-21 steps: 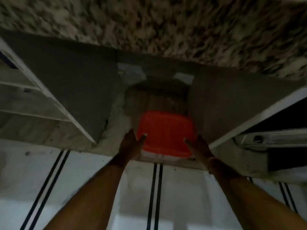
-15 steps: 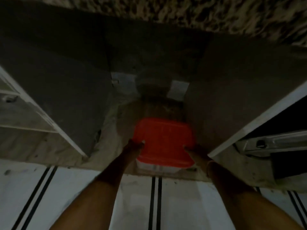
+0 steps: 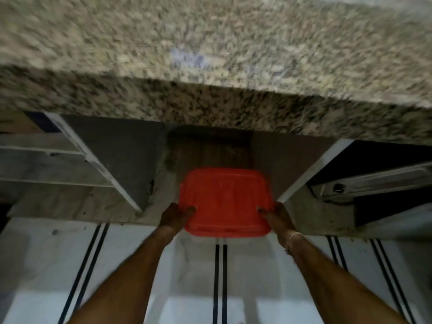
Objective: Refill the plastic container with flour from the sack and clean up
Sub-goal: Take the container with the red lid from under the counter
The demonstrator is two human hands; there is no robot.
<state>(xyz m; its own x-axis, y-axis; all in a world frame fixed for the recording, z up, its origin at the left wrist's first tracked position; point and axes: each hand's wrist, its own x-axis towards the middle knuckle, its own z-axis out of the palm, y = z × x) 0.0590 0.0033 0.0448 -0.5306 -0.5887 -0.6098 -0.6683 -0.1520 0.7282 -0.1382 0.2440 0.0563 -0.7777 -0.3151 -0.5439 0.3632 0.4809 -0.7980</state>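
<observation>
Looking straight down at a red-lidded plastic container (image 3: 224,202), right at the mouth of the open cabinet (image 3: 208,150) under the tabletop (image 3: 210,54). Poking out a little over the floor (image 3: 257,288) on the near side. Can't tell if resting on the cabinet bottom or lifted off it.

Gripped at both near corners: left hand (image 3: 174,215) curled round the left corner with the thumb on top of the lid, right hand (image 3: 278,216) doing the same on the right corner. Thin band (image 3: 294,236) round the right wrist.

Flanked by two cabinet doors standing wide open, left door (image 3: 117,160) and right door (image 3: 287,164). Speckled granite up top, pretty blurry. White tiles with paired black stripes down below.
</observation>
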